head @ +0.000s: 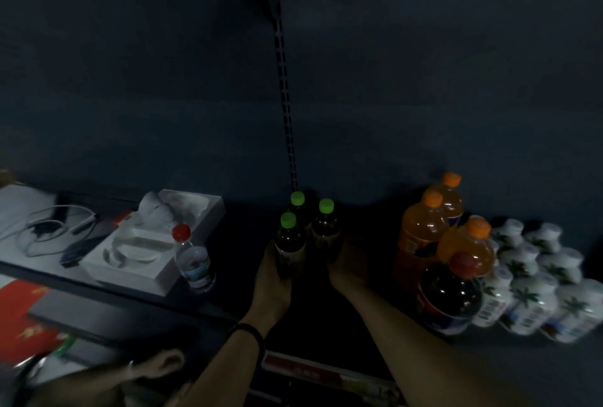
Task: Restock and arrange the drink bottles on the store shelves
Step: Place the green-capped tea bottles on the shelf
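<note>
Three dark bottles with green caps stand on the dark shelf (359, 325) near the slotted upright. My left hand (272, 279) is wrapped around the front left bottle (288, 243). My right hand (347, 268) grips the base of the right bottle (326, 230). The third green-capped bottle (298, 206) stands behind them, untouched. The scene is very dim, so finger detail is hard to see.
Orange drink bottles (424, 230) and a dark cola bottle (450, 292) stand to the right, with several white bottles (538, 276) beyond. On the left stand a red-capped water bottle (192, 259), a white moulded tray (153, 240) and cables. Another person's hand (163, 366) shows at bottom left.
</note>
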A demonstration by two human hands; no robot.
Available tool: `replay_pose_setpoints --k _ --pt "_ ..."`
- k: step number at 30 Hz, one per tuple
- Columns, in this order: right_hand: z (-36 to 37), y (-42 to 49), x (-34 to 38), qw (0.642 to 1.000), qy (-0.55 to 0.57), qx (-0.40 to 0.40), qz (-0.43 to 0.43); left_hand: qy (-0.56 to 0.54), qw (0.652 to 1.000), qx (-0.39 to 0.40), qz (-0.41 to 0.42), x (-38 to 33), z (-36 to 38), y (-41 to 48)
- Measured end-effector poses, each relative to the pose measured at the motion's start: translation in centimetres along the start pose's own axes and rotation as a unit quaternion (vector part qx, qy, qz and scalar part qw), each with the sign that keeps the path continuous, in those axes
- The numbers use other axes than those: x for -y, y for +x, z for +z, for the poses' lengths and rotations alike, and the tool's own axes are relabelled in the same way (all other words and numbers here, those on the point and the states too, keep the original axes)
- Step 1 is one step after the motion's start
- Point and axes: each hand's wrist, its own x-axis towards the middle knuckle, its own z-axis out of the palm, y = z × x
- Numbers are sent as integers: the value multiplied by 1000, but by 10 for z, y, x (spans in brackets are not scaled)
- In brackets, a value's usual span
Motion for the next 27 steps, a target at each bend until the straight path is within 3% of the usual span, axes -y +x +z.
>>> replay_pose_setpoints --k 10,15,21,23,24,25,26,27 --pt "-7 -28 -7 996 78 31 -36 2 1000 7 24 -4 -3 -3" --pt "-21 -72 -7 992 115 25 -45 50 996 -21 -77 4 -13 -34" --pt "-39 -132 -32 990 17 114 -79 159 964 204 -65 10 -12 -92" --pt "-49 -155 -45 987 1 138 -80 166 953 238 -92 25 -3 -104" --pt "-54 -167 -54 986 3 149 -71 220 918 329 -38 29 1 -111" --pt "-61 -180 -62 986 2 155 -65 201 904 374 -54 34 7 -119" --pt "-70 -192 -72 986 -5 154 -61 240 863 436 -88 29 14 -126" --pt "-80 -204 -85 987 -18 147 -56 271 833 480 -51 22 21 -136"
